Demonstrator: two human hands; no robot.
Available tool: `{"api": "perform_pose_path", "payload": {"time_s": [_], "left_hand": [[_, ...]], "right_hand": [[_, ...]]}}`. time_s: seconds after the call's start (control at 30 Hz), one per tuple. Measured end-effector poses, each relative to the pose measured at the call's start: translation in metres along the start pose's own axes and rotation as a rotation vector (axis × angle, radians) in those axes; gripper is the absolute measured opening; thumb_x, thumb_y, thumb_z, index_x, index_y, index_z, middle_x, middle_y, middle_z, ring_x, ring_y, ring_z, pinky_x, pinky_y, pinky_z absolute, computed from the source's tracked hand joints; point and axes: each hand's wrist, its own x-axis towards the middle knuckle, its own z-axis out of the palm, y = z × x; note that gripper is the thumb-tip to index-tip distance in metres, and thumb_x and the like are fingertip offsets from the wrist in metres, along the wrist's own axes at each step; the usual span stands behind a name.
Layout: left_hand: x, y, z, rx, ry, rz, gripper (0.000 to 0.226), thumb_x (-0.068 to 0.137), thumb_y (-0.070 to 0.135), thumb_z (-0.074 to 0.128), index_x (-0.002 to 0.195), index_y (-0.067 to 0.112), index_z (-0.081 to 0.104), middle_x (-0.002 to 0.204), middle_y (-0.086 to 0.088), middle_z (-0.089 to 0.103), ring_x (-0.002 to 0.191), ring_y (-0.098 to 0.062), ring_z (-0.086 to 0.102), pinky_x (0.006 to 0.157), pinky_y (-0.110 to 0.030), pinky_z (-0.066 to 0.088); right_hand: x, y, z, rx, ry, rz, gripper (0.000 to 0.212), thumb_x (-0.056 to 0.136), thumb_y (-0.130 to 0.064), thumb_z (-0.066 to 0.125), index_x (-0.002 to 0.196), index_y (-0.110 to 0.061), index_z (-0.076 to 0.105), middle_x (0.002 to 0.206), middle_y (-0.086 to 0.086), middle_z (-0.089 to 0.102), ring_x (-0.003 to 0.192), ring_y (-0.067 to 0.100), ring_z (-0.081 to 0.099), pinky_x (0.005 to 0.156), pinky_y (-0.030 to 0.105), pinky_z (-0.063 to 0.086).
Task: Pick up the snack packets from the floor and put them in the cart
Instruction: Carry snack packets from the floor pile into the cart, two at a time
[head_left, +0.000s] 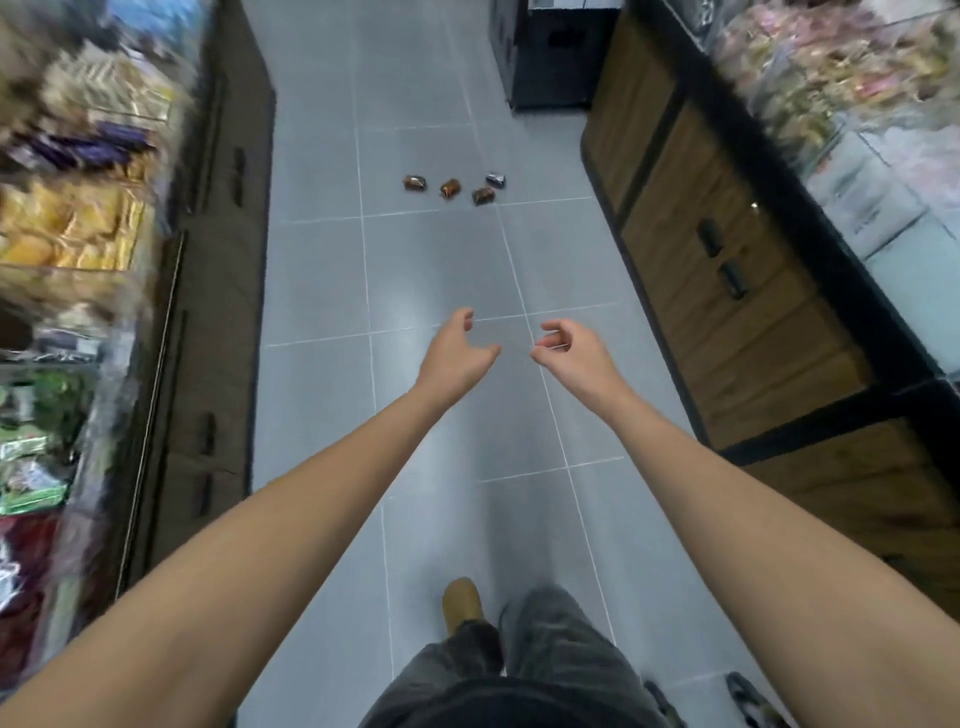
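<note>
Snack packets (450, 188), four of them, lie on the grey tiled floor (436, 270) at the far end of the aisle. They are well apart from both your grips.

The floor runs away from you between blurred shelves of goods (67, 223) on the left and a wooden cabinet (727, 291) under a glass display on the right. No cart shows in this view.

Both your arms reach forward over the tiles. Your left grip (457, 353) is empty, with the thumb spread and the fingers loosely bent. Your right grip (566, 348) is also empty, its fingers curled loosely round nothing.

The coming move turns on this: the packets lie straight ahead and farther off, so you must step in and go down before either grip can touch them. Their row runs left to right across the aisle. It sits more in line with your left grip than your right, so the left looks nearer to most of it. The brown packet at the left end (415, 183) suits that grip. The blue and silver packet (495, 180) at the right end lies between the lines of your two grips and could go to either. Each packet seems to lie with its long axis roughly across the aisle, though they are too small to be sure.

No brand or writing can be read, on the packets or the shelves.
</note>
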Motion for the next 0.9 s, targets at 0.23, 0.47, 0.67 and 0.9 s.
{"api": "perform_pose_path", "payload": {"time_s": [0.23,0.47,0.67,0.9], "left_hand": [[0.068,-0.016,-0.075,-0.045,0.089,-0.053,0.062,0.089,0.021,0.060,0.144,0.016,0.033,0.145,-0.003,0.041,0.129,-0.021,0.045,0.094,-0.028,0.039],[0.185,-0.012,-0.142,0.002,0.079,-0.067,0.067,0.089,0.018,0.060,0.147,0.014,0.027,0.150,-0.007,0.034,0.134,-0.021,0.039,0.092,-0.024,0.035],[0.285,0.002,-0.190,0.050,0.061,-0.087,0.068,0.090,0.020,0.059,0.148,0.016,0.024,0.151,-0.004,0.033,0.131,-0.020,0.042,0.086,-0.023,0.036],[0.380,0.015,-0.231,0.056,0.070,-0.123,0.067,0.089,0.021,0.060,0.147,0.013,0.026,0.150,-0.007,0.035,0.136,-0.022,0.037,0.102,-0.030,0.035]], "right_hand": [[0.086,-0.052,0.066,-0.021,-0.116,-0.046,0.041,0.086,-0.011,0.064,0.125,-0.009,0.054,0.100,0.004,0.060,0.080,0.012,0.057,0.064,0.011,0.042],[0.202,-0.103,0.123,0.005,-0.174,-0.062,0.040,0.086,-0.012,0.062,0.125,-0.010,0.054,0.096,0.001,0.059,0.071,0.005,0.055,0.063,0.015,0.042],[0.310,-0.152,0.155,0.029,-0.199,-0.041,0.041,0.085,-0.014,0.063,0.125,-0.012,0.053,0.095,0.001,0.061,0.073,0.006,0.055,0.066,0.018,0.043],[0.410,-0.199,0.180,0.024,-0.215,-0.044,0.039,0.085,-0.016,0.063,0.123,-0.013,0.054,0.097,0.001,0.062,0.082,0.011,0.056,0.075,0.022,0.043]]}}
